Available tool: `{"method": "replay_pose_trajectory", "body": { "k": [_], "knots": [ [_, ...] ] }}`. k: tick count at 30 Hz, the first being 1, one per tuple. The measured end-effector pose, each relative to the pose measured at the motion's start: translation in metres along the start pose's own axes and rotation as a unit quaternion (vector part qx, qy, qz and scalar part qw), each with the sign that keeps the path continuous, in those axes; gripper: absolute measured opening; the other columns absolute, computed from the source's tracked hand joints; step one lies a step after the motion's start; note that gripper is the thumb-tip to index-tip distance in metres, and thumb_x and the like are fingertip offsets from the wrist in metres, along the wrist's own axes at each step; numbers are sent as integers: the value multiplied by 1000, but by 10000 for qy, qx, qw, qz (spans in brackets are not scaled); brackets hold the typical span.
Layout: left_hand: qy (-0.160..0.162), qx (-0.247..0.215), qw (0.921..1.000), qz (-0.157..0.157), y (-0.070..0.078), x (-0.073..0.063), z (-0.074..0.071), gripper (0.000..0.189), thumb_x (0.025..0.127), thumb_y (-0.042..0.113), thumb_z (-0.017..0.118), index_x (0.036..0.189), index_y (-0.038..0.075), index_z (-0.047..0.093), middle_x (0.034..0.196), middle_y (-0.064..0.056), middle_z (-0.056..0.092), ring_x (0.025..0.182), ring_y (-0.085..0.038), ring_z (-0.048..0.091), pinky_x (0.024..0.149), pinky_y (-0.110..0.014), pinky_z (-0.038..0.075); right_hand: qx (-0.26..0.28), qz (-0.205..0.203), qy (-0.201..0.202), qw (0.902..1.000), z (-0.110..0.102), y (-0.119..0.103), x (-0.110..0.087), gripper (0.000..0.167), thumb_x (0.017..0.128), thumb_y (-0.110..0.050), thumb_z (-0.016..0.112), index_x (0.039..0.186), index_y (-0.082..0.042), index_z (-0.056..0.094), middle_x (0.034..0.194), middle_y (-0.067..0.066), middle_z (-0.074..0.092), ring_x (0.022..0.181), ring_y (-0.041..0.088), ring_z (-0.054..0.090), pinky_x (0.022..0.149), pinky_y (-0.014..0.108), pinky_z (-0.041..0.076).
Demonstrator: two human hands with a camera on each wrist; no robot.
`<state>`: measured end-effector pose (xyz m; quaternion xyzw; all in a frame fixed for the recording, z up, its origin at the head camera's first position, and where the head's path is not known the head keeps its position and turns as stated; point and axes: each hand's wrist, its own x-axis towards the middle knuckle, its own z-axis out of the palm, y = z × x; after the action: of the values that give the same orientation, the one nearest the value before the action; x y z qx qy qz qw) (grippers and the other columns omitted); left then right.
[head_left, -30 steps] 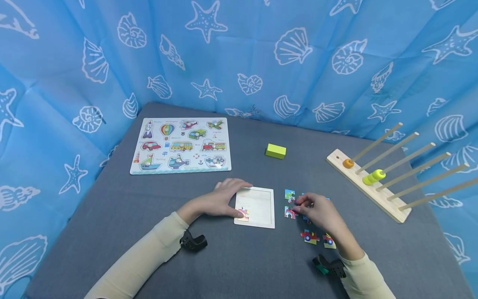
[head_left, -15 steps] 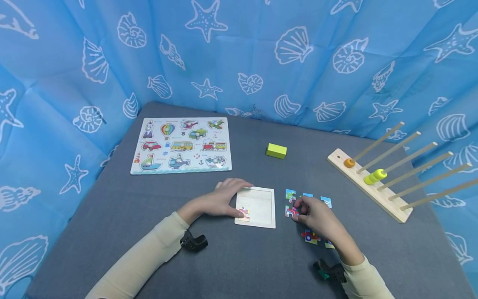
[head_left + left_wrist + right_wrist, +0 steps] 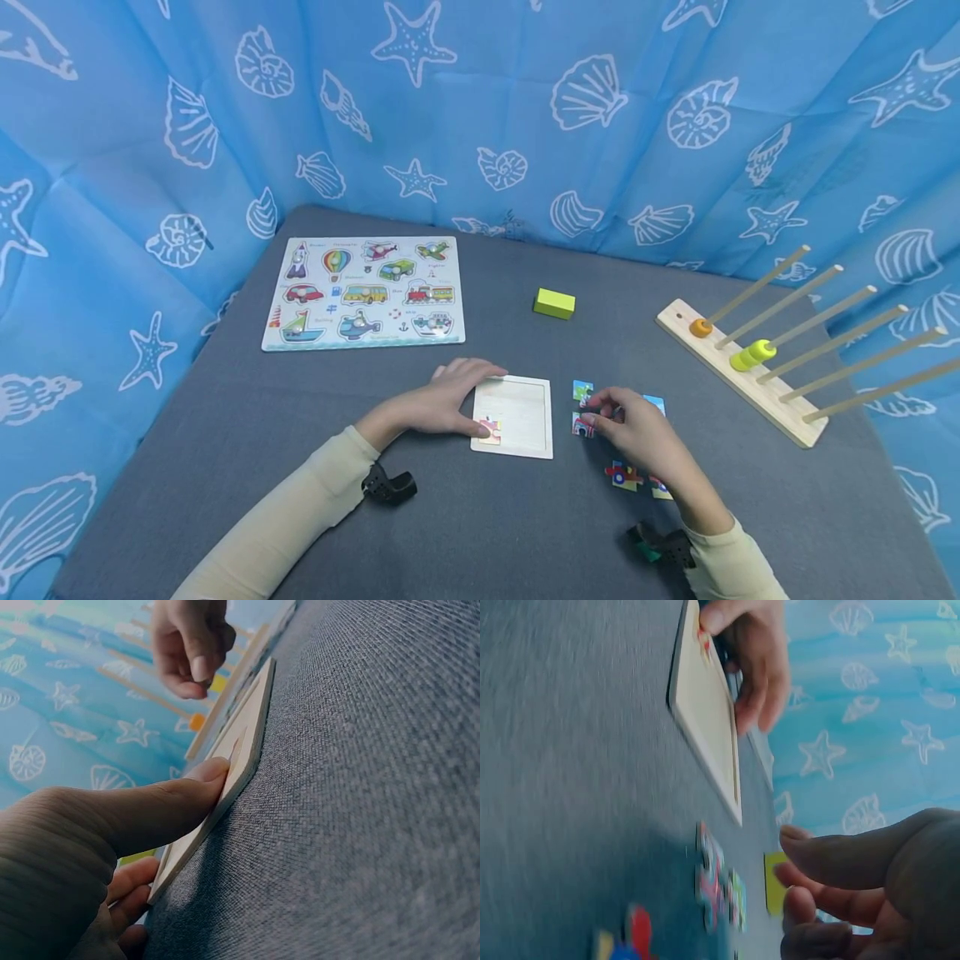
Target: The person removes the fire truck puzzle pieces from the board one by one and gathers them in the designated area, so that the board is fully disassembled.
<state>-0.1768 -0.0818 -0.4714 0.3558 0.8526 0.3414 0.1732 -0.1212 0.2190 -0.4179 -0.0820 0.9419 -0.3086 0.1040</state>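
Observation:
My left hand (image 3: pixel 450 400) holds the square wooden puzzle tray (image 3: pixel 525 408) by its left side. Its thumb presses on a jigsaw piece (image 3: pixel 492 437) in the near left corner, while the other fingers lie at the far edge. Right of the tray, my right hand (image 3: pixel 637 425) hovers over loose jigsaw pieces, fingers bent. In the right wrist view a gap shows between thumb (image 3: pixel 832 859) and fingers, with nothing in it. Just by these fingertips lie a green-and-blue piece (image 3: pixel 582 390) and a red-and-white piece (image 3: pixel 581 425). The hand hides part of the group.
Nearer me lie red-and-yellow jigsaw pieces (image 3: pixel 623 476). A lime-green block (image 3: pixel 554 303) sits behind the tray. At back left is a vehicle peg puzzle board (image 3: pixel 363 292). A wooden peg stand (image 3: pixel 787 412) with upright rods and a few beads stands at right, before a blue curtain (image 3: pixel 480 108).
My right hand has shifted slightly left over the loose pieces, its fingertips moving between the two leftmost ones. My left hand and the tray have stayed put.

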Motion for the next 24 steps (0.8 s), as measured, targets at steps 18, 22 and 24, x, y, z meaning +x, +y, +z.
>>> {"method": "replay_pose_trajectory", "body": {
  "k": [18,22,24],
  "knots": [
    [-21,111,9999,29,-2,0,1,82,78,48,73,147,25,34,148,2,35,136,-17,27,102,-45,26,244,-1272,-417,9907,68,-51,10,27,83,-17,74,106,-8,63,87,0,57,68,6,47,61,22,41],
    [18,101,9999,121,-3,0,0,82,79,49,73,147,23,35,148,1,36,136,-19,28,102,-46,27,44,-1376,-307,9900,73,-58,13,29,81,-18,77,104,-10,63,86,-1,55,66,6,44,61,22,39],
    [1,78,9998,168,-3,-1,-2,83,78,49,73,147,22,35,148,0,36,136,-20,29,103,-48,27,-7,-1357,-334,9902,74,-60,15,28,80,-19,78,103,-11,63,85,-2,54,66,6,43,61,23,38]
  ]
}}
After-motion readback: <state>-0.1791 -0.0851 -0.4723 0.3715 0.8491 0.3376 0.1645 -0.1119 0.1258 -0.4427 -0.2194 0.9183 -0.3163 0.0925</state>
